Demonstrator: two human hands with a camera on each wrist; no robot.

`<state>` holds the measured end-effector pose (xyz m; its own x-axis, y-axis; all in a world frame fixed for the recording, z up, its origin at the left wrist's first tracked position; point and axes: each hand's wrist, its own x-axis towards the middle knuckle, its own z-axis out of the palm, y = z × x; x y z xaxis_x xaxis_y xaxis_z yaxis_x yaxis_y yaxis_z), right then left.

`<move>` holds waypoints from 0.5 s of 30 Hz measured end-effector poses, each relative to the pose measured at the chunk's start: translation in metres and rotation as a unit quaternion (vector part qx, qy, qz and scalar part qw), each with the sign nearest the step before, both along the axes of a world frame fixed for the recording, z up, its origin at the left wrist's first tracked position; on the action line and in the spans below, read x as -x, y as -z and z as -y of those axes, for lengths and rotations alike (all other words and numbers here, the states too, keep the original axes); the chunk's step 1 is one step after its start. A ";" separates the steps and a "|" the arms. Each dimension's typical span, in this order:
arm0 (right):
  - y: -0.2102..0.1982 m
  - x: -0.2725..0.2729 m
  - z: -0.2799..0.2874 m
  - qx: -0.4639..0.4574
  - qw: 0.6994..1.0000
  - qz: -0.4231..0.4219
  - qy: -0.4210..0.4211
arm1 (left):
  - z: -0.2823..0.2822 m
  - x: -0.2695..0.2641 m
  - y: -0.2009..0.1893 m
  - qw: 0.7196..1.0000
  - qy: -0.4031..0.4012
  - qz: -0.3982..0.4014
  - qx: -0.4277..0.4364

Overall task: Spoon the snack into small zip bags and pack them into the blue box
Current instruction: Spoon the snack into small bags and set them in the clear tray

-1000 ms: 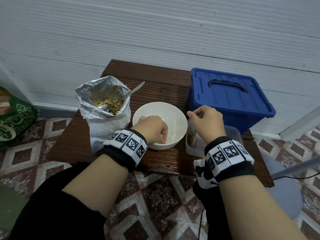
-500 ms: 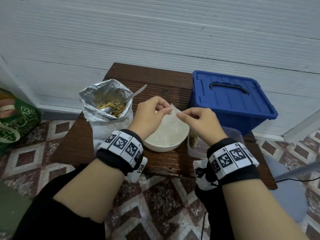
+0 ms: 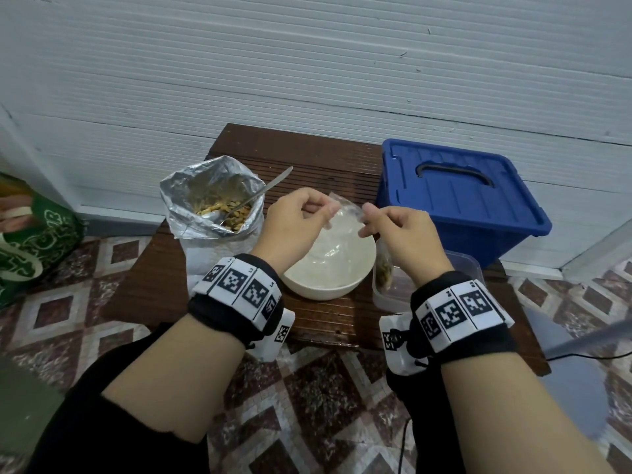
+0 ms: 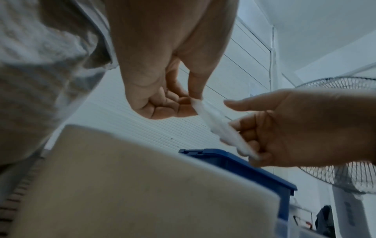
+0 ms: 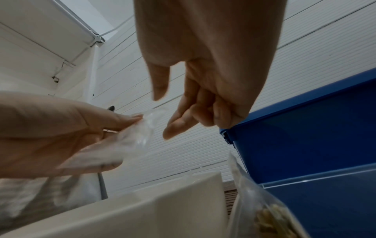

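Observation:
Above the white bowl [image 3: 328, 268], both hands hold a small, empty, clear zip bag [image 3: 343, 218]. My left hand [image 3: 325, 212] pinches its left top edge between thumb and forefinger, as the left wrist view shows [image 4: 193, 99]. My right hand [image 3: 367, 213] grips the right edge with curled fingers [image 4: 244, 133]; its thumb stands slightly off the film [image 5: 160, 87]. An open foil snack bag [image 3: 212, 200] with a metal spoon [image 3: 270, 186] in it stands left of the bowl. The blue box [image 3: 458, 196] sits at the right, lid on.
A clear plastic tub [image 3: 468, 268] beside the bowl holds a filled zip bag [image 3: 384, 273]. Everything stands on a small dark wooden table [image 3: 325, 155] against a white wall. A green bag [image 3: 34, 241] lies on the tiled floor at left; a fan [image 4: 346, 169] stands at right.
My left hand rose out of the bowl with an empty zip bag and my right hand left the tub and took its other edge. The hands have since drawn slightly apart.

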<state>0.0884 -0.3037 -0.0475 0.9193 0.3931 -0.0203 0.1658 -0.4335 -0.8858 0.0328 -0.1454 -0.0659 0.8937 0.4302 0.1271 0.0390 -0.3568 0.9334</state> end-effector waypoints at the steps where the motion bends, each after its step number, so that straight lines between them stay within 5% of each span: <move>1: -0.001 0.001 0.001 0.000 1.000 -0.016 -0.012 | 0.000 0.000 0.000 0.999 -0.022 0.008 0.030; 5: -0.001 0.003 0.003 0.044 0.996 -0.036 -0.074 | 0.002 0.000 -0.001 0.991 -0.069 0.020 0.115; 9: -0.002 -0.002 0.006 0.022 0.999 -0.034 -0.033 | 0.007 0.003 -0.005 0.989 -0.051 -0.013 0.137; 12: -0.001 -0.005 0.011 0.042 0.999 -0.023 -0.022 | 0.003 0.007 0.000 0.999 0.013 -0.014 -0.033; 15: -0.001 -0.004 0.012 0.076 0.996 -0.012 -0.043 | -0.001 0.013 0.000 0.931 0.137 -0.016 -0.339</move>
